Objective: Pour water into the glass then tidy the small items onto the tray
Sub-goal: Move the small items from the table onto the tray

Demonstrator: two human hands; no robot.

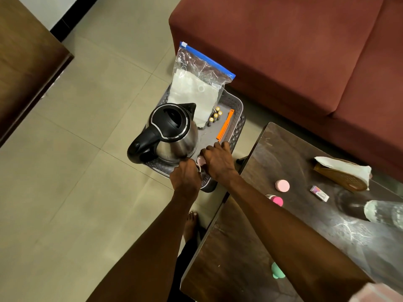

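Over tray (236, 125), hands (202, 168) together, curled.

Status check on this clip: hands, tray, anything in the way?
Both hands at tray's near corner: left hand and right hand closed on small pink items. Kettle crowds that corner. Pink tubs remain on table.

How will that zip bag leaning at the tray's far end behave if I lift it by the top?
The zip bag is probably floppy: its clear film is crinkled. Its white contents sit low, so it would likely sag bottom-heavy. It leans over the tray rim, so it may slump when nudged.
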